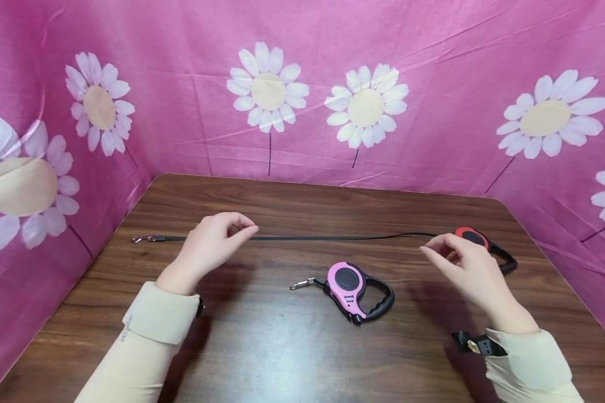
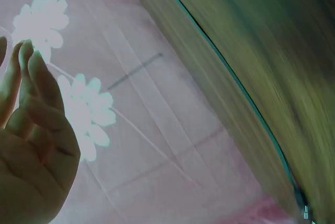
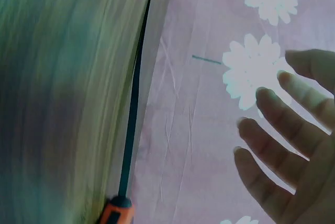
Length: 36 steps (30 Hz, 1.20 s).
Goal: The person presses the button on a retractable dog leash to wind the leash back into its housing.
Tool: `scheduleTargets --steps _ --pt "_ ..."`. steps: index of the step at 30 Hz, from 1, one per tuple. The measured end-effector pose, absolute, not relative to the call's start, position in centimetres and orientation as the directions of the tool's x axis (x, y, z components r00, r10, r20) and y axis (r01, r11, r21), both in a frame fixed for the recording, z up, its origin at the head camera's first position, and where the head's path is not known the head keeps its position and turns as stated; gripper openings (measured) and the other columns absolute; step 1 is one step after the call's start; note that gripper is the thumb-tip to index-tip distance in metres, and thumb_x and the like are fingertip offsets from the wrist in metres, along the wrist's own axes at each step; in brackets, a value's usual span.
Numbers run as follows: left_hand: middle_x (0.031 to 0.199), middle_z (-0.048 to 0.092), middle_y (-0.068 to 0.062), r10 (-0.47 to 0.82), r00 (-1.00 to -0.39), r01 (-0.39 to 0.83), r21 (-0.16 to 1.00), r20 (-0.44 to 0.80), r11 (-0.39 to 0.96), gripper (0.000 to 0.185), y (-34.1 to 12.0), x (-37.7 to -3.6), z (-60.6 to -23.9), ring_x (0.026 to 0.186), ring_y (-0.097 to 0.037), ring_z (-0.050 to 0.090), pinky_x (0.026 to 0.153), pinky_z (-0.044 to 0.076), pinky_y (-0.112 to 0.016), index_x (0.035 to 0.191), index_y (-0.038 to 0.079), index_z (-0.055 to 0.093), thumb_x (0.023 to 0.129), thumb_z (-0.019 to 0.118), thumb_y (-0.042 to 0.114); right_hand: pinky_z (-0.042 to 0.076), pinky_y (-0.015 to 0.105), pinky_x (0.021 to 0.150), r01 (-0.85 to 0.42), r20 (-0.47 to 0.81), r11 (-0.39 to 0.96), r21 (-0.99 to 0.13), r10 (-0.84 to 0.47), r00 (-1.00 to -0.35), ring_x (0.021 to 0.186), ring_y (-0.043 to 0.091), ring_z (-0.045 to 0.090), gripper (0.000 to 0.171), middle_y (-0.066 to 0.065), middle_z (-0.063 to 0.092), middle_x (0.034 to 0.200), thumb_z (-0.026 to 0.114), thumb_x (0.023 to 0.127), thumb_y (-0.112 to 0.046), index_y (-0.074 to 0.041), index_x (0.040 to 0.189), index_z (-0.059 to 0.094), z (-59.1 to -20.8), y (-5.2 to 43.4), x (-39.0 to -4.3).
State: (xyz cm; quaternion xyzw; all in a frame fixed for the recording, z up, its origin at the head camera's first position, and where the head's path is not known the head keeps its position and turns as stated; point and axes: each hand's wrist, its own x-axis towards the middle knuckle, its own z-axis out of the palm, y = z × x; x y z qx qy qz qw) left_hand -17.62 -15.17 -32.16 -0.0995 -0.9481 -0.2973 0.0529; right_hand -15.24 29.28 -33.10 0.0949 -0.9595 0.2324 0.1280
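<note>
Two retractable dog leads lie on a dark wood-grain table (image 1: 292, 358), its surface smooth with rounded far corners. The pink lead (image 1: 355, 291), a glossy oval plastic case with a black round button and a black looped rubber grip, sits near the table's middle with a short metal clip poking out to its left. The red lead (image 1: 479, 243), the same shape with a black handle, lies behind and to the right of the pink one; its thin flat black strap (image 1: 333, 238) is pulled out in a straight line across the table, ending in one metal clip (image 1: 142, 239) far to the left. The left hand (image 1: 214, 243) hovers over the strap, fingers loosely bent, holding nothing. The right hand (image 1: 466, 266) hangs just in front of the red lead, fingers relaxed and spread, empty. Both sleeves are soft cream cloth. Pink cloth printed with white daisies (image 1: 267, 89) walls the table.
</note>
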Motion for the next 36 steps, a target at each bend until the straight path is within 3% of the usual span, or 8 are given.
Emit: scheduleTargets --steps 5,10,19,28,33,36 --pt "0.079 0.066 0.003 0.110 -0.973 0.203 0.515 0.205 0.833 0.024 -17.1 -17.6 -31.7 0.072 -0.015 0.057 0.060 0.043 -0.034 0.106 0.024 0.074 0.097 0.060 0.042 0.038 0.016 0.062 -0.225 0.368 0.875 -0.429 -0.059 -0.928 0.069 -0.007 0.051 0.008 -0.010 0.066 0.080 0.069 0.093 -0.032 -0.025 0.095 0.070 -32.4 30.7 -15.7" --pt "0.088 0.068 -0.001 0.082 -0.971 0.185 0.494 0.223 0.849 0.028 -18.8 -17.6 -31.6 0.079 -0.018 0.059 0.064 0.044 -0.038 0.107 0.022 0.073 0.098 0.058 0.044 0.037 0.016 0.062 -0.203 0.387 0.884 -0.421 -0.027 -0.922 0.068 -0.011 0.051 0.011 -0.018 0.065 0.081 0.070 0.092 -0.031 -0.023 0.099 0.070 -32.0 32.1 -16.2" --pt "0.112 0.070 -0.012 0.034 -0.978 0.131 0.478 0.205 0.869 0.034 -21.5 -18.2 -32.7 0.101 -0.031 0.063 0.075 0.048 -0.051 0.112 0.017 0.072 0.098 0.056 0.044 0.036 0.019 0.058 -0.143 0.378 0.911 -0.387 0.015 -0.926 0.065 -0.014 0.046 0.020 -0.010 0.065 0.079 0.066 0.094 -0.036 -0.018 0.102 0.069 -31.9 35.0 -17.4" --pt "0.116 0.067 -0.016 0.026 -0.983 0.104 0.440 0.179 0.892 0.042 -23.2 -18.5 -33.3 0.105 -0.036 0.058 0.075 0.046 -0.056 0.114 0.013 0.070 0.098 0.055 0.050 0.037 0.025 0.058 -0.067 0.257 0.928 -0.365 0.031 -0.966 0.058 -0.008 0.055 0.031 0.009 0.073 0.082 0.061 0.096 -0.042 -0.014 0.110 0.066 -32.0 37.5 -17.9" --pt "0.118 0.065 -0.018 0.025 -0.991 0.077 0.413 0.130 0.908 0.048 -24.3 -18.5 -33.9 0.112 -0.039 0.054 0.079 0.045 -0.061 0.116 0.012 0.068 0.095 0.058 0.054 0.038 0.031 0.063 -0.035 0.210 0.942 -0.333 0.038 -0.977 0.063 -0.013 0.049 0.037 0.006 0.073 0.078 0.061 0.095 -0.047 -0.013 0.109 0.066 -32.9 38.9 -18.1" --pt "0.124 0.063 -0.020 0.029 -0.994 0.069 0.393 0.109 0.917 0.048 -25.0 -18.5 -34.3 0.118 -0.043 0.051 0.084 0.044 -0.064 0.117 0.011 0.068 0.092 0.063 0.053 0.040 0.034 0.064 -0.065 0.224 0.951 -0.302 0.004 -0.975 0.070 0.002 0.057 0.036 0.008 0.072 0.078 0.063 0.094 -0.042 -0.008 0.104 0.068 -33.8 39.9 -18.3"
